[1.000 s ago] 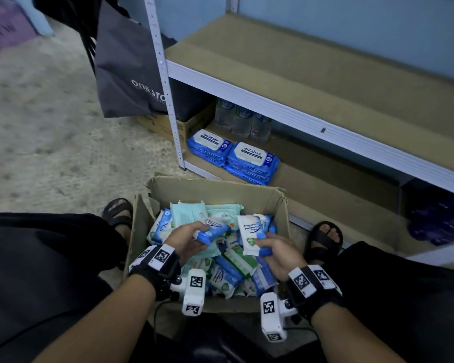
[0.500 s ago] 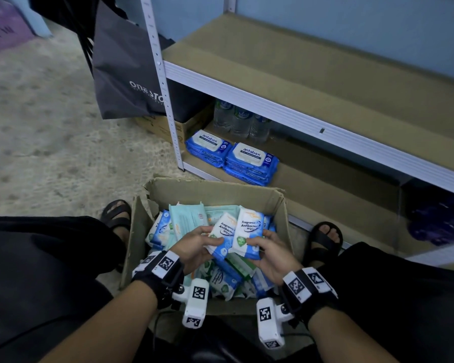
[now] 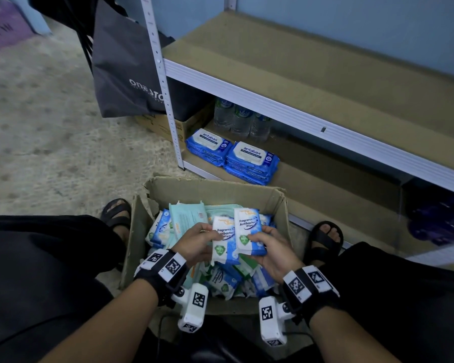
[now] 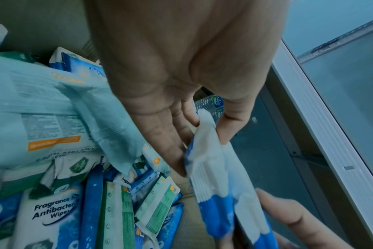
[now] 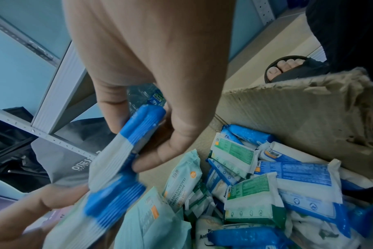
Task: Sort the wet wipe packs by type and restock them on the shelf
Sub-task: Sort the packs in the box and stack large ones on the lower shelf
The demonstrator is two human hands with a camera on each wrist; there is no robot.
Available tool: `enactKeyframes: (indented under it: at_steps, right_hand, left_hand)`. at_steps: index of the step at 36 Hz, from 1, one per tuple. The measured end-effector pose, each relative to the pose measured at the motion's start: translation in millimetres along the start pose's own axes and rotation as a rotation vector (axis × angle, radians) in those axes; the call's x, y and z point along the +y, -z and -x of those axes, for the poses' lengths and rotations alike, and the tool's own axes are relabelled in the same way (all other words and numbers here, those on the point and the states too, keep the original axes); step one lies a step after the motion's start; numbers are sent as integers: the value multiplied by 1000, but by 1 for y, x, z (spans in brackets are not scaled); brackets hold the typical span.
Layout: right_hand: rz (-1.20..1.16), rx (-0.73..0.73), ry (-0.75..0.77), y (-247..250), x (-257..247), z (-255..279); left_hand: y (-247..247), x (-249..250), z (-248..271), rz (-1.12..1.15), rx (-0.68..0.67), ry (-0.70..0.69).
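Two small white-and-blue packs of the same kind stand side by side above the cardboard box [image 3: 262, 197], their long axes upright and their printed faces toward the head camera. The left hand [image 3: 194, 243] pinches the left pack [image 3: 222, 241] by its left edge, thumb in front and fingers behind; the right hand [image 3: 270, 251] grips the right pack [image 3: 248, 227] low down, fingers curled round its blue bottom end. The two packs overlap slightly, the right one in front and a little higher.

What the next move likely turns on is where the lower shelf [image 3: 325, 195] lies: beyond the fingertips and a little to the right, past the far wall of the box. The stacked antabax packs [image 3: 232, 155] already sit there (a different, larger type), so this pair probably belongs in the bare stretch to their right. The right hand is the nearer one to that stretch.
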State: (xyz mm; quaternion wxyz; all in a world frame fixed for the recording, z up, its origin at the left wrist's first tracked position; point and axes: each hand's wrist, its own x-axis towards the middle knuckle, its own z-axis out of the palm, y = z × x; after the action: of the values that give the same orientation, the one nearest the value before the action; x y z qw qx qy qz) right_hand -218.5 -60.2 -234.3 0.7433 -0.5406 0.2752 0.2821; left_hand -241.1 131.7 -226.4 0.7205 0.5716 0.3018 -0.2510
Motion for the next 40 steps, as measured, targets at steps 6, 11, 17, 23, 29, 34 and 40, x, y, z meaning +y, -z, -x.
enactKeyframes:
  at_steps: [6,11,17,23,29,34,40]
  right_hand:
    - [43,7,-37,-2,5,-2]
    - [126,17,-72,-1,4,1]
    - [-3,-25,-95,-2,2,4]
    - [-21,-11,-59,-2,6,-1]
    - [26,-7,-48,0,8,-5]
    - [97,-6,-45,1,6,-3]
    - [250,39,10,0,-1,-2]
  left_hand:
    - [-1,1,1,58,55,-29]
    - [-4,-2,-2,115,88,-36]
    - [-3,-1,-2,146,24,-82]
    - [7,3,-8,-10,34,-167]
    - [25,4,-16,-574,-39,-390]
    - [31,11,-20,-996,-181,-436]
    - [32,16,-22,-1116,-79,-511]
